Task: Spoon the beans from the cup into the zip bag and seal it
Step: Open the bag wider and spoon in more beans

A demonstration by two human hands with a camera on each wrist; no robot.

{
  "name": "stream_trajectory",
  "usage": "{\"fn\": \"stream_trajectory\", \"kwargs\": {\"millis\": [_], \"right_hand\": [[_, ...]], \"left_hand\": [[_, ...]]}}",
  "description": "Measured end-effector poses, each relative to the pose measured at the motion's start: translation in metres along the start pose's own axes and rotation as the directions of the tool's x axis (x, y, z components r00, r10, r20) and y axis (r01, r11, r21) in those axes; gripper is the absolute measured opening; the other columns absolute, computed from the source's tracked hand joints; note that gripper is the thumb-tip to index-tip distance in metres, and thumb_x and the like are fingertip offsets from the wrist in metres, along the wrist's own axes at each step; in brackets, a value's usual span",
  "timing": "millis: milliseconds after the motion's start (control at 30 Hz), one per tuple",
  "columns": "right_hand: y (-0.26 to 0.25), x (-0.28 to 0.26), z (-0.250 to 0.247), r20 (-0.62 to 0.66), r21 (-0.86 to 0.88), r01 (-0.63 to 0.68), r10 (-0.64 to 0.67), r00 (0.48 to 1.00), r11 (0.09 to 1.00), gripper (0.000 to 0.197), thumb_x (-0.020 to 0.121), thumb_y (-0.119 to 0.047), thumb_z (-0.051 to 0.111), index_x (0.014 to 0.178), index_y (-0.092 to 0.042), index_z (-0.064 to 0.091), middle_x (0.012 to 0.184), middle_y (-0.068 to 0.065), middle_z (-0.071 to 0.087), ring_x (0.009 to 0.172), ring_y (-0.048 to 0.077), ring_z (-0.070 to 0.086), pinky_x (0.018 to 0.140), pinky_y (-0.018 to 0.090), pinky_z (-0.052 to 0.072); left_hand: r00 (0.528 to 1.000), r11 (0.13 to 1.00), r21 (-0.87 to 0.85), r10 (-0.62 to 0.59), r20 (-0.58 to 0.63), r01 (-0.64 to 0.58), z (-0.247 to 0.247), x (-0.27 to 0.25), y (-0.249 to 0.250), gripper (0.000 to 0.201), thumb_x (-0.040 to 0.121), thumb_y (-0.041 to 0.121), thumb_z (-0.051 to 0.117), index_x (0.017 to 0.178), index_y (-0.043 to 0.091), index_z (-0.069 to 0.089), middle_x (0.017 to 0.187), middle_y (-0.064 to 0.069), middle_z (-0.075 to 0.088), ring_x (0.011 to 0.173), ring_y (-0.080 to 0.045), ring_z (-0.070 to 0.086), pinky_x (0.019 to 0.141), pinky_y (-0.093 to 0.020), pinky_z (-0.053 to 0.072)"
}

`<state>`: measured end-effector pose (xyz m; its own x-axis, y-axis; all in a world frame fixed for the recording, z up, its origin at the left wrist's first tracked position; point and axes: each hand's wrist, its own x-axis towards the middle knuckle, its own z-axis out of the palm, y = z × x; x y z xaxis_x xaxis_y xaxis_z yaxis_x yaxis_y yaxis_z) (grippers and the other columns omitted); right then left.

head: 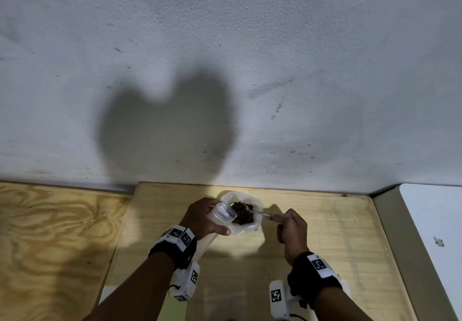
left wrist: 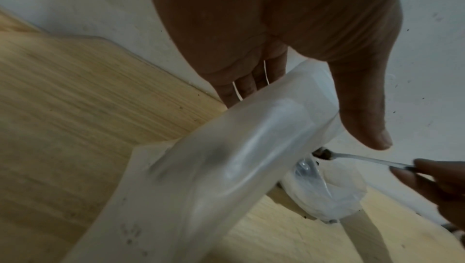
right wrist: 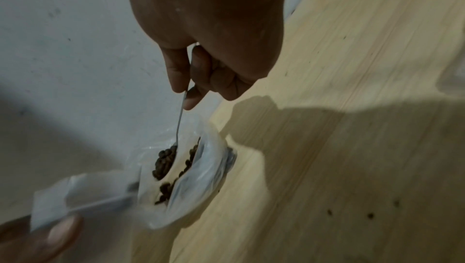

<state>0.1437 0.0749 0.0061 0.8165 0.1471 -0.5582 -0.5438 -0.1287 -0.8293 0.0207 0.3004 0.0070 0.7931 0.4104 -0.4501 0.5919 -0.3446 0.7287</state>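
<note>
Two hands work close together over a pale wooden board [head: 325,233] set against a grey wall [head: 225,45]. The left hand [head: 202,217] grips the zip bag [head: 221,214], fingers curled behind its frosted plastic and the thumb lying along the near side; in the left wrist view the bag [left wrist: 226,148] runs from under the palm toward the camera, with the thumb stretched out past its edge. Just beyond the left thumb, and touching the bag's mouth, stands the cup [head: 250,227], a translucent white one, holding dark brown beans [head: 243,212]. The right hand [head: 291,230] pinches the thin metal handle of a spoon [head: 261,213] between thumb and forefinger, the other fingers curled in toward the palm. From that hand the spoon reaches leftward, and its bowl lies among the beans. The right wrist view shows the spoon [right wrist: 180,120] slanting down from the fingertips, its bowl heaped with beans [right wrist: 164,163], more beans lying in the cup [right wrist: 203,183] directly below it. Whether any beans are inside the bag cannot be told. A few dark specks dot the board on the right hand's near side.
</note>
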Motion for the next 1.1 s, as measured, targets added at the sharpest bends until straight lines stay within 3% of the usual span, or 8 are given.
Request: {"fn": "stream_trajectory", "kwargs": {"millis": [133,267,400,533,667,767,900,1100], "right_hand": [[-0.015,-0.011,-0.01,0.059,0.077,0.059,-0.064,0.996,0.995,0.043,0.082,0.008,0.062,0.056,-0.015,0.037,0.049,0.007,0.046,0.044,0.013,0.019,0.046,0.023,0.015],[-0.023,-0.022,-0.015,0.105,0.118,0.13,-0.142,0.984,0.984,0.043,0.084,0.008,0.061,0.059,-0.015,0.035,0.056,0.01,0.061,0.042,0.013,0.021,0.045,0.023,0.018],[-0.019,-0.027,-0.015,0.148,0.104,0.184,-0.198,0.969,0.977,0.045,0.083,0.007,0.067,0.061,-0.016,0.035,0.074,0.023,0.051,0.043,0.014,0.022,0.043,0.022,0.02],[-0.012,-0.035,-0.013,0.149,0.034,0.289,-0.291,0.945,0.957,0.044,0.083,0.007,0.069,0.061,-0.012,0.036,0.067,0.017,0.044,0.049,0.015,0.027,0.048,0.024,0.025],[-0.007,-0.047,-0.011,0.151,-0.044,0.423,-0.412,0.899,0.905,0.041,0.082,0.01,0.071,0.063,-0.005,0.038,0.064,0.028,0.048,0.057,0.018,0.042,0.06,0.029,0.036],[-0.005,-0.053,-0.009,0.134,-0.088,0.481,-0.469,0.873,0.872,0.041,0.08,0.007,0.075,0.061,-0.01,0.042,0.068,0.018,0.061,0.063,0.014,0.054,0.062,0.024,0.043],[-0.005,-0.062,-0.006,0.143,-0.148,0.527,-0.509,0.849,0.837,0.04,0.082,0.012,0.071,0.061,-0.01,0.045,0.078,0.006,0.071,0.074,0.011,0.067,0.067,0.024,0.049],[-0.007,-0.05,-0.005,0.016,-0.154,0.505,-0.508,0.861,0.849,0.037,0.082,0.009,0.072,0.064,-0.01,0.045,0.073,0.017,0.068,0.078,0.032,0.065,0.07,0.034,0.046]], "left_hand": [[1.0,1.0,-0.014,-0.019,-0.013,0.019,0.001,0.001,0.0,0.09,0.042,0.037,0.097,0.122,0.025,0.06,0.112,0.014,0.06,0.1,-0.005,0.058,0.072,-0.006,0.039],[0.999,0.999,-0.03,-0.026,-0.03,0.025,0.001,0.001,0.003,0.087,0.042,0.038,0.097,0.12,0.025,0.062,0.112,0.012,0.062,0.1,-0.006,0.06,0.073,-0.007,0.04],[0.999,0.999,-0.026,-0.026,-0.032,0.025,0.002,0.001,0.004,0.089,0.041,0.041,0.097,0.122,0.025,0.061,0.115,0.011,0.062,0.1,-0.006,0.06,0.079,-0.014,0.044],[0.999,0.999,-0.024,-0.033,-0.029,0.033,0.002,0.001,0.004,0.095,0.037,0.046,0.096,0.123,0.024,0.061,0.119,0.008,0.063,0.104,-0.009,0.06,0.086,-0.021,0.048],[0.999,0.999,-0.018,-0.028,-0.023,0.027,0.0,0.0,0.005,0.101,0.031,0.053,0.092,0.123,0.024,0.061,0.119,0.008,0.063,0.104,-0.009,0.06,0.087,-0.022,0.048],[0.999,1.0,0.001,-0.018,-0.031,0.018,0.0,-0.001,0.006,0.088,0.043,0.042,0.096,0.122,0.023,0.062,0.115,0.01,0.062,0.102,-0.008,0.06,0.085,-0.02,0.047],[1.0,1.0,0.015,-0.023,-0.021,0.023,-0.002,-0.001,0.007,0.092,0.041,0.049,0.093,0.123,0.024,0.061,0.118,0.009,0.063,0.104,-0.009,0.061,0.089,-0.024,0.05],[1.0,1.0,0.012,-0.025,-0.007,0.025,-0.002,-0.002,0.008,0.105,0.031,0.061,0.086,0.125,0.025,0.059,0.123,0.007,0.062,0.107,-0.009,0.06,0.092,-0.027,0.051]]}}
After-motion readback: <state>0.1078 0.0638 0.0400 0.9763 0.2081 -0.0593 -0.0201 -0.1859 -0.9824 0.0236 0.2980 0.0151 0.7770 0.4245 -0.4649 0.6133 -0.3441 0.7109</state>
